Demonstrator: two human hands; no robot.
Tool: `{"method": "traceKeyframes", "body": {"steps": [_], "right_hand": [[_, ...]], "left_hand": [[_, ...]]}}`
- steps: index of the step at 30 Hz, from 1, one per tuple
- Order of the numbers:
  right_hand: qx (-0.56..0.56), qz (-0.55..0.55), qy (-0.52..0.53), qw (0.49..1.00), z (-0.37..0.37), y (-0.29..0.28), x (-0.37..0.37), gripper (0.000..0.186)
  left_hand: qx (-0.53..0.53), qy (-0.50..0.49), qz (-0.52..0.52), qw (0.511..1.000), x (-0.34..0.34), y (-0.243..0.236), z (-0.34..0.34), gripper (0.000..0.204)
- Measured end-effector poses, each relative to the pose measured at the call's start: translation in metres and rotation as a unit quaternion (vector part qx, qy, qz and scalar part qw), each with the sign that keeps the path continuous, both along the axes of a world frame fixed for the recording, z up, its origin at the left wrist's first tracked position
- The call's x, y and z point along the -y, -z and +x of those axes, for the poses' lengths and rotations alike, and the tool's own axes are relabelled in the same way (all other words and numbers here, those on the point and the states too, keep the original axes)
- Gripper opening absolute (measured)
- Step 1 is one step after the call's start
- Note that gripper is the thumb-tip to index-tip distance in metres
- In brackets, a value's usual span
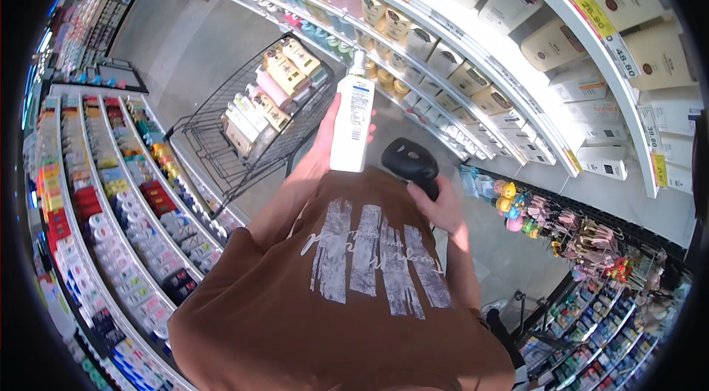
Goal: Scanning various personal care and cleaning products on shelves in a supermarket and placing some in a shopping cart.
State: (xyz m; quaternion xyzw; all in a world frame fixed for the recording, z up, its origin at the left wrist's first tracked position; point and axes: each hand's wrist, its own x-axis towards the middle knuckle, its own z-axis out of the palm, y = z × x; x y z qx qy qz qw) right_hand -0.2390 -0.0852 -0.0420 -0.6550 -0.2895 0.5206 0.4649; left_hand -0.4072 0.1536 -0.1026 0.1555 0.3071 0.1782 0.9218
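Left hand [323, 149] clamped on upright white pump bottle [351, 122]; right hand [441, 208] wrapped around black handheld scanner [410, 163], just beside bottle base. Wire cart [244, 121] beyond left hand, shelves [473, 59] ahead.

Open grey floor [185, 44] is stretching away up the aisle on the left, giving the freest room ahead. A wire cart [244, 132] is sitting right in front of the left hand [321, 151], its basket crowded with bottles and boxes, blocking any low reach forward. The white bottle [352, 121] is filling the space above that hand. To the right, tiered shelves [473, 44] packed with boxes are closing in tight beside the right hand [442, 206] and its black scanner [410, 162]. A narrow strip of floor is running between cart and shelves. On the far left, another stocked shelf unit [111, 191] is walling off that side.
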Motion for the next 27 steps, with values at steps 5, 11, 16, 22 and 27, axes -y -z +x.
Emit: {"method": "traceKeyframes", "body": {"steps": [5,11,16,22,27], "right_hand": [[0.066,0.03,0.011,0.997,-0.036,-0.024,-0.058,0.036],[0.194,0.039,-0.07,0.978,-0.059,-0.023,-0.127,0.035],[0.21,-0.006,-0.139,0.968,-0.077,-0.015,-0.16,0.035],[0.231,-0.067,-0.188,0.952,-0.093,-0.019,-0.184,0.033],[0.232,-0.112,-0.243,0.935,-0.107,-0.025,-0.206,0.039]], "left_hand": [[-0.041,0.127,-0.016,0.991,-0.064,0.012,-0.016,0.069],[-0.042,0.223,-0.056,0.972,-0.112,0.035,-0.045,0.063],[0.005,0.196,-0.152,0.969,-0.119,0.048,-0.064,0.061],[-0.083,0.12,-0.089,0.985,-0.122,0.027,-0.092,0.058],[-0.168,0.04,-0.011,0.985,-0.133,0.098,-0.151,0.058]]}}
